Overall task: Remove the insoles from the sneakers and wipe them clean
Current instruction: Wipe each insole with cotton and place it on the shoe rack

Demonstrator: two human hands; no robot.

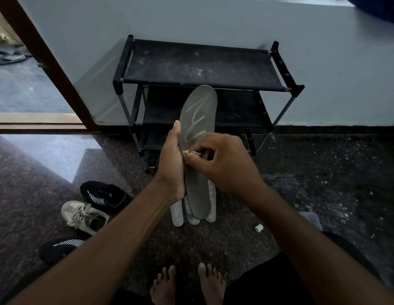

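My left hand (pixel 172 164) grips a grey insole (pixel 199 111) along its left edge and holds it upright, toe end up, with a pale curved logo on its face. My right hand (pixel 224 164) pinches a small beige cloth (pixel 189 155) against the insole's middle. Three pale insoles (pixel 177 213) lie side by side on the floor beneath the held one. To the left stand a black sneaker (pixel 104 194), a beige sneaker (pixel 83 214) and another black sneaker (pixel 59 249), the last partly hidden by my left forearm.
A black three-tier shoe rack (pixel 202 64) stands against the wall straight ahead, dusty on top. An open doorway with a brown frame (pixel 44 62) is at the left. A small white cap (pixel 259 228) lies on the speckled floor. My bare feet (pixel 187 282) are at the bottom.
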